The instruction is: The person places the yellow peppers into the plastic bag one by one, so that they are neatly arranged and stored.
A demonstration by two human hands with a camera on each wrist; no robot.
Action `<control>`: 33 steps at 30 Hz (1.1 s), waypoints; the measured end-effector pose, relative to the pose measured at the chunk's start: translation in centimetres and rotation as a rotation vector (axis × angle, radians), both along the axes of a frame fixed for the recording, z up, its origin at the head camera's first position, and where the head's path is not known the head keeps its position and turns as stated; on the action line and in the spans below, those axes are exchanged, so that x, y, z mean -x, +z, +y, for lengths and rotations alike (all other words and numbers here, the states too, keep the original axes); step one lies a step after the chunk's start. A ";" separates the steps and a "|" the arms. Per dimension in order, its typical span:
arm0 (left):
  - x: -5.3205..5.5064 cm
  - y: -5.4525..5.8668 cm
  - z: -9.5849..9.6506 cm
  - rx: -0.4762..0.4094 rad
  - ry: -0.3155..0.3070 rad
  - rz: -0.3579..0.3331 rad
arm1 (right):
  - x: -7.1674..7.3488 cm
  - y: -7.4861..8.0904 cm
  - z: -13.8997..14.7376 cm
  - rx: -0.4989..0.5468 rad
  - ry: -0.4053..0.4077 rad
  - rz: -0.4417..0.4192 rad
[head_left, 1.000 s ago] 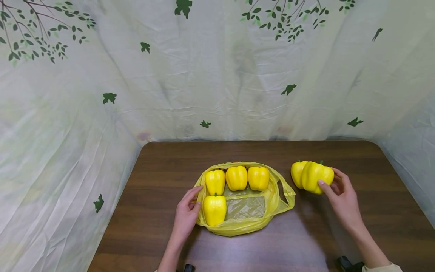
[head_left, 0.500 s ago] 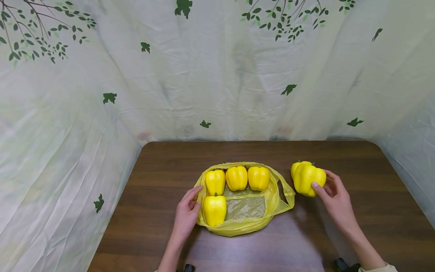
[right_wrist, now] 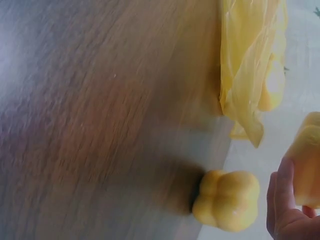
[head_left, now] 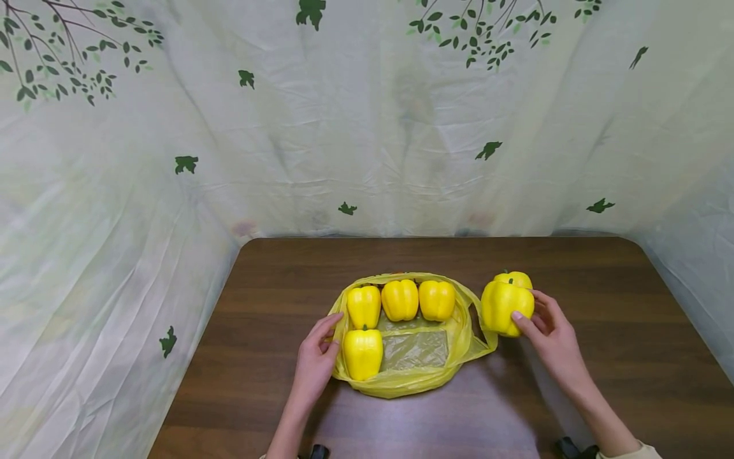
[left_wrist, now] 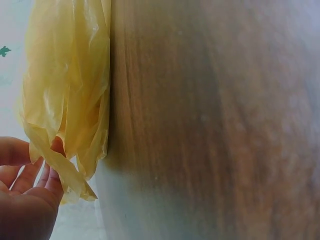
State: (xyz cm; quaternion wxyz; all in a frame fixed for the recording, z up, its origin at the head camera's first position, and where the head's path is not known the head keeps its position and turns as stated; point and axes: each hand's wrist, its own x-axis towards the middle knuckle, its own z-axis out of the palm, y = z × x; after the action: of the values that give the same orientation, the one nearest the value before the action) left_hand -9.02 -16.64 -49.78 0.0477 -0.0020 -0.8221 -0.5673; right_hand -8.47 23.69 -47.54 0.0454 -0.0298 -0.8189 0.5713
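Note:
A yellow plastic bag (head_left: 404, 386) lies spread open on the table, its mouth facing up. Inside are several yellow bell peppers: a row along the far side and one bell pepper (head_left: 362, 354) at the near left. My left hand (head_left: 315, 354) holds the bag's left edge, its fingers around the loose handle (left_wrist: 65, 172) in the left wrist view. On the right, my right hand (head_left: 550, 331) grips a yellow bell pepper (head_left: 507, 308) between thumb and fingers, raised above the table. Another bell pepper (right_wrist: 227, 201) sits on the table, partly hidden behind the held one in the head view.
The brown wooden table (head_left: 275, 274) has rounded far corners. Behind it hangs a pale curtain (head_left: 378, 140) printed with leaves. The bag's right handle (head_left: 478, 338) sticks out toward the held pepper.
My right hand has carried the bell pepper left and slightly toward me, up to the bag's right handle. The left hand and the bag have stayed in place.

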 end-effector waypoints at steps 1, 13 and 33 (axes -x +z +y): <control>0.0 0.0 0.0 0.003 -0.002 0.003 | 0.0 0.0 -0.1 0.004 0.005 0.000; 0.3 -1.0 -0.3 0.015 0.012 0.002 | 0.0 -0.5 -1.4 0.052 0.055 -0.006; 0.2 -0.9 -0.4 0.006 0.011 -0.012 | -0.8 -0.4 -4.0 0.093 0.117 -0.068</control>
State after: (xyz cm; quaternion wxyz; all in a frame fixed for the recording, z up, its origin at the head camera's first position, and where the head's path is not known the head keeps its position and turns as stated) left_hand -9.18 -17.05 -50.67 0.0457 0.0058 -0.8241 -0.5646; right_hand -7.71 19.69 -47.96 -0.0173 -0.0031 -0.7929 0.6090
